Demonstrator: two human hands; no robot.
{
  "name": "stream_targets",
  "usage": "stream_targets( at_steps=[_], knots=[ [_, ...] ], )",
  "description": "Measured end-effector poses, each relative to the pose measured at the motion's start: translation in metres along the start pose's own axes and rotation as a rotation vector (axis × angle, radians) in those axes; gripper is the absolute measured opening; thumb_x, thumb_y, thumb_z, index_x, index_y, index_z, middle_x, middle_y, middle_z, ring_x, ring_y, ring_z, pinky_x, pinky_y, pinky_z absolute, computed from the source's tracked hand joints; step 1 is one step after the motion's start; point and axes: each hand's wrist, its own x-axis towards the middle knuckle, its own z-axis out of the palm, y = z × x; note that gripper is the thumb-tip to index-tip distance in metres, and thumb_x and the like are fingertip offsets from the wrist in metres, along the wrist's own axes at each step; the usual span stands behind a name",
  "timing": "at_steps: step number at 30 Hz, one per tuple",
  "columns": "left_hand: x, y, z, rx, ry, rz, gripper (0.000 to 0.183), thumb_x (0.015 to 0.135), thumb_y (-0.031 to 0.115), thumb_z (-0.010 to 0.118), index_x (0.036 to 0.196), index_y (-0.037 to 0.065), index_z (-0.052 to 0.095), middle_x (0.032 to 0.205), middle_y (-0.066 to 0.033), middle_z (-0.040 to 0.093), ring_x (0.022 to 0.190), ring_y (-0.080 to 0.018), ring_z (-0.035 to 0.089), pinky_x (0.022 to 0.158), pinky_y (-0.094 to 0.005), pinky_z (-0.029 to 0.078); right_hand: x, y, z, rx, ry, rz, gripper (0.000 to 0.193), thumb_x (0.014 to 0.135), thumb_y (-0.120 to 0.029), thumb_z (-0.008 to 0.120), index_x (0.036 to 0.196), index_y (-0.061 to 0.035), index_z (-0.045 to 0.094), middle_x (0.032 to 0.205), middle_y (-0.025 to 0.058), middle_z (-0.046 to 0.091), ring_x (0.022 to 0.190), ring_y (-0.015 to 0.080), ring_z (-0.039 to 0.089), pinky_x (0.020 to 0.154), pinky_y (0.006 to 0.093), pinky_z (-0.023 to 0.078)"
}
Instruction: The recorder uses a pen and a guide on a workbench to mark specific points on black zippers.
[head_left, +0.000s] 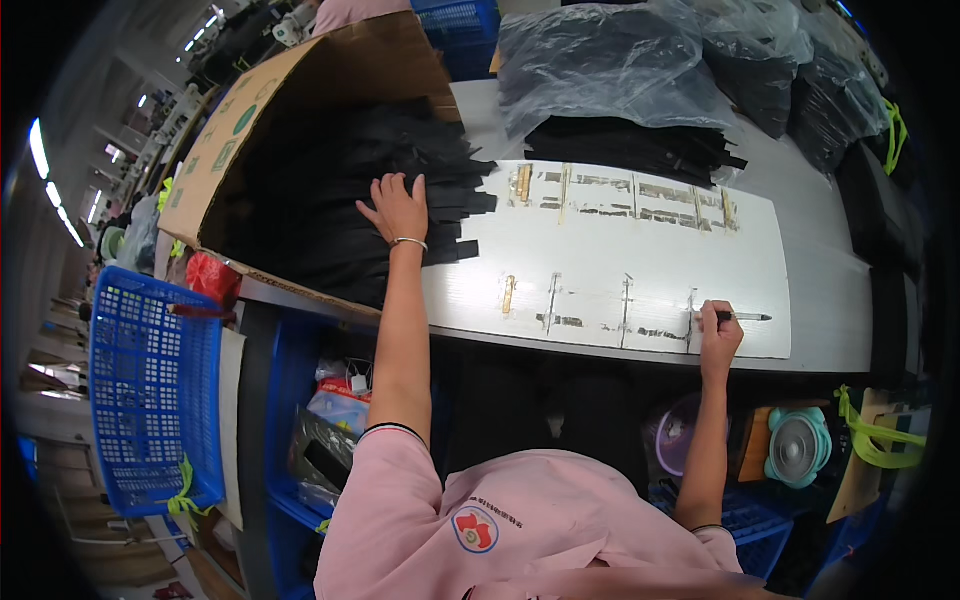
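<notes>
Black strips lie heaped — left hand spread on them, right grip clamped round a pen. None (yet) spans the white board.

One head-worn fisheye view, near and downward over the white board

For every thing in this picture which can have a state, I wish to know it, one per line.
Left hand: fingers spread, on the black strips
Right hand: closed on the pen
Pen: held sideways
Black strips: piled, partly outside the cardboard box
Cardboard box: open
White board: lying flat, marked
Clear plastic bag: wrinkled, over dark fabric
Ceiling lights: lit
Round turquoise device: on or off, cannot tell
</notes>
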Motion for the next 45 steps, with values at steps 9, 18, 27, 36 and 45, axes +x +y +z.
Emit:
stream_targets(
  at_steps=[9,18,27,36,45],
  knots=[
    [-0.069,-0.001,-0.037,-0.015,0.03,0.103,0.038,0.097,0.044,0.065,0.114,0.011,0.069,0.126,-0.0043,0.063,0.13,-0.025,0.052,0.114,-0.0658,0.028,-0.001,-0.003,0.0,-0.029,-0.018,-0.021,0.016,0.099,-0.013,0.065,0.089,-0.0009,0.066,0.073,0.0005,0.065,0.066,0.0052,0.055,0.062,0.022,0.045],
    [-0.073,-0.007,-0.037,-0.084,-0.048,0.146,0.04,0.095,0.042,0.069,0.121,0.012,0.067,0.136,-0.0054,0.061,0.141,-0.0311,0.044,0.116,-0.0694,0.019,0.0,-0.009,0.003,-0.013,-0.026,-0.026,0.017,0.1,-0.012,0.065,0.087,0.0002,0.064,0.074,-0.0006,0.062,0.069,0.0052,0.055,0.065,0.0219,0.047],
    [-0.065,0.052,-0.036,-0.34,-0.145,0.547,0.044,0.087,0.022,0.075,0.128,0.01,0.065,0.141,-0.012,0.057,0.144,-0.0356,0.038,0.121,-0.0632,0.014,0.002,-0.005,0.003,-0.063,-0.019,-0.037,0.017,0.099,-0.013,0.066,0.087,-0.0003,0.064,0.071,0.0001,0.063,0.068,0.0057,0.058,0.065,0.0227,0.047],
    [-0.05,0.056,-0.02,-0.609,-0.322,0.244,0.013,0.079,0.016,0.081,0.089,0.008,0.078,0.106,-0.0067,0.075,0.124,-0.035,0.06,0.12,-0.0626,0.012,-0.001,-0.001,0.001,-0.039,-0.006,-0.057,0.017,0.099,-0.013,0.066,0.089,0.0003,0.065,0.069,-0.0002,0.06,0.066,0.0055,0.057,0.066,0.0232,0.05],
    [-0.099,0.118,-0.069,-0.7,-0.165,0.558,0.012,0.092,0.014,0.062,0.09,0.012,0.073,0.084,-0.0079,0.068,0.084,-0.0282,0.067,0.076,-0.0428,0.052,0.003,0.002,-0.001,-0.06,0.008,-0.075,0.016,0.1,-0.015,0.066,0.096,-0.0002,0.069,0.069,-0.0013,0.06,0.064,0.0043,0.053,0.06,0.022,0.044]
  ],
)
